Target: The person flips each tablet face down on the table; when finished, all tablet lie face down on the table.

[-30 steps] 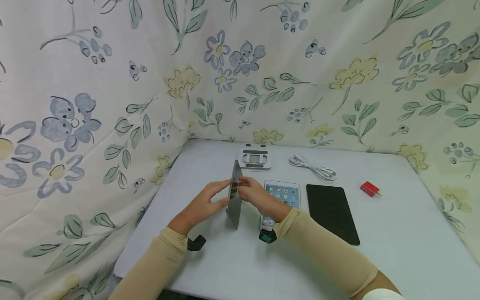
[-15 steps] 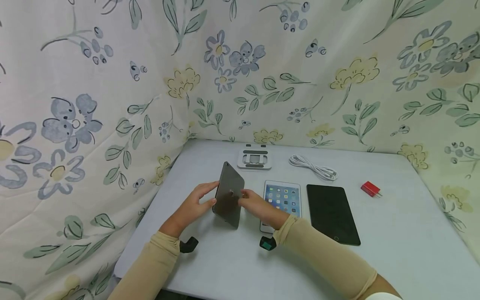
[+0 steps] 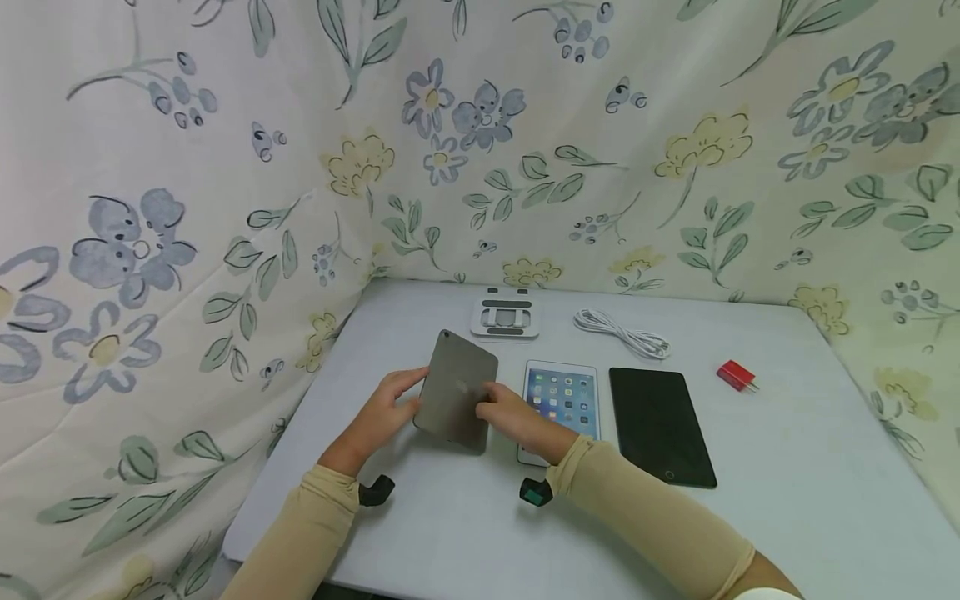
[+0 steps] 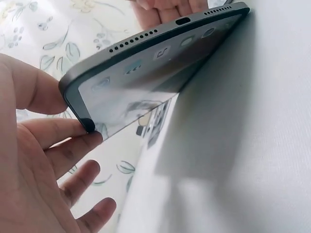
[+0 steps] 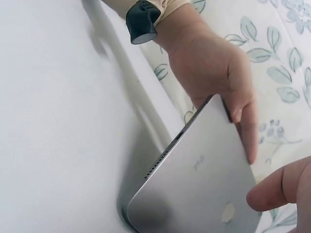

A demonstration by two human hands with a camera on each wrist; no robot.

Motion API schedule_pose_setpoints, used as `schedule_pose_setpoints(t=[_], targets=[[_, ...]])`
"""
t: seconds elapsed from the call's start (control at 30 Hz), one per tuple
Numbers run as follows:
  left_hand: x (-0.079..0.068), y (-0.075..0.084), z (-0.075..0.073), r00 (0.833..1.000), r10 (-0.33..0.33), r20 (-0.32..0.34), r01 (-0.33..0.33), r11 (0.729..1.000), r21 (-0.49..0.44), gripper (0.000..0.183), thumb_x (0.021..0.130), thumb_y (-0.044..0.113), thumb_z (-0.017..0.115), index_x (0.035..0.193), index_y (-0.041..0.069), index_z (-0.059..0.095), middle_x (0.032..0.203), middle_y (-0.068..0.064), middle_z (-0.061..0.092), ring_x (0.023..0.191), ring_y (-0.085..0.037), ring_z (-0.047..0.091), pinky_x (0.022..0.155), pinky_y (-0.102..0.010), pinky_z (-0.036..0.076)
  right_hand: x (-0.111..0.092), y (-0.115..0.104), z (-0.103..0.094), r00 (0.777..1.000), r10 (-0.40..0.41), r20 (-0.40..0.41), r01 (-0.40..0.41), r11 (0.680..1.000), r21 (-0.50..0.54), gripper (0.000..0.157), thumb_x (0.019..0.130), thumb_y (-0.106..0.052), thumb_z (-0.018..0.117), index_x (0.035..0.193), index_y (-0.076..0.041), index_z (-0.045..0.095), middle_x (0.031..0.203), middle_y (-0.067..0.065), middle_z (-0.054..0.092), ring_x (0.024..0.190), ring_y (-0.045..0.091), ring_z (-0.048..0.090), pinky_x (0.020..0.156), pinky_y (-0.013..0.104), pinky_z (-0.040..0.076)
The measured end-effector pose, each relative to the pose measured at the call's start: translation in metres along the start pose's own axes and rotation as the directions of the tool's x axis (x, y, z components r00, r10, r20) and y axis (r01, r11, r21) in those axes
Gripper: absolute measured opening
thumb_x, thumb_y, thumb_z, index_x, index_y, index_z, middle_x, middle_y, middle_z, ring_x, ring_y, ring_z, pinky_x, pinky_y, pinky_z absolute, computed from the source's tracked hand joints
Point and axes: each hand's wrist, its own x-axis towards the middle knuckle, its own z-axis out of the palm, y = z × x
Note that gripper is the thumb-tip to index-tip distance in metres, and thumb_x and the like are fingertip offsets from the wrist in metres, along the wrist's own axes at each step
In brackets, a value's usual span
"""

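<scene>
A grey tablet point(image 3: 456, 392) stands tilted over the table, its back with a logo toward the head camera. Its lit screen point(image 4: 146, 73) shows in the left wrist view. My left hand point(image 3: 378, 421) pinches the tablet's left side, with the remaining fingers spread below in the left wrist view. At the other side is my right hand point(image 3: 517, 417), its fingertips at the back near the right edge. A right finger point(image 5: 277, 187) points toward the logo in the right wrist view. No right fingertips show on the screen side.
Right of the hands lie a white tablet point(image 3: 562, 392) with a lit screen and a black tablet point(image 3: 660, 425). Farther back are a white stand point(image 3: 506, 305) and a coiled white cable point(image 3: 622, 333). A red charger plug point(image 3: 737, 375) lies far right. Floral cloth point(image 3: 450, 167) surrounds the table.
The grey tablet has turned from nearly edge-on to showing its whole back. My left hand has moved slightly left with its edge; my right hand has stayed near the same place.
</scene>
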Motion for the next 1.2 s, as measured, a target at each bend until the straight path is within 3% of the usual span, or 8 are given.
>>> schedule_pose_setpoints(t=[0.2,0.33,0.53,0.77,1.2], targets=[[0.002,-0.009,0.003,0.996,-0.086,-0.003,0.086,0.992,0.092,0.057,0.098,0.004,0.063,0.153,-0.006,0.053,0.154,-0.025,0.052,0.147,-0.045,0.038,0.119,-0.065,0.033,-0.003,0.002,-0.003,1.000,-0.004,-0.006,0.004,0.999,-0.044,0.070,0.104,-0.017,0.054,0.164,0.010,0.028,0.168,0.028,0.031,0.154,0.043,0.032,0.122,0.058,0.033],[0.009,-0.012,0.014,0.995,-0.094,0.016,0.089,0.979,0.182,0.056,0.100,0.012,0.065,0.151,-0.008,0.054,0.152,-0.027,0.053,0.146,-0.048,0.039,0.118,-0.065,0.035,-0.008,0.006,-0.010,0.999,0.011,-0.040,-0.013,0.999,-0.041,0.071,0.103,-0.019,0.055,0.164,0.008,0.029,0.167,0.028,0.033,0.154,0.042,0.033,0.122,0.057,0.033],[-0.008,-0.016,0.014,0.984,-0.178,-0.006,0.172,0.941,0.291,0.058,0.103,0.020,0.067,0.151,-0.009,0.053,0.151,-0.034,0.048,0.145,-0.052,0.040,0.116,-0.067,0.037,-0.002,0.003,0.000,0.999,0.044,-0.012,-0.045,0.995,-0.087,0.073,0.101,-0.026,0.058,0.165,0.000,0.034,0.167,0.021,0.038,0.153,0.038,0.038,0.121,0.055,0.037],[-0.004,-0.019,0.029,0.991,-0.128,0.022,0.109,0.908,0.405,0.059,0.105,0.026,0.068,0.148,-0.012,0.055,0.147,-0.036,0.053,0.141,-0.055,0.044,0.111,-0.070,0.040,-0.005,0.007,-0.004,0.998,0.053,-0.024,-0.056,0.991,-0.121,0.075,0.099,-0.027,0.057,0.165,-0.001,0.034,0.166,0.019,0.041,0.151,0.036,0.041,0.120,0.054,0.039],[-0.006,-0.011,0.030,0.996,-0.090,0.024,0.066,0.864,0.499,0.060,0.105,0.032,0.067,0.147,-0.011,0.058,0.145,-0.028,0.061,0.143,-0.052,0.045,0.110,-0.071,0.040,-0.008,0.004,-0.002,0.998,0.043,-0.045,-0.049,0.986,-0.162,0.074,0.100,-0.027,0.059,0.164,0.000,0.036,0.166,0.020,0.040,0.153,0.037,0.038,0.122,0.054,0.035]])
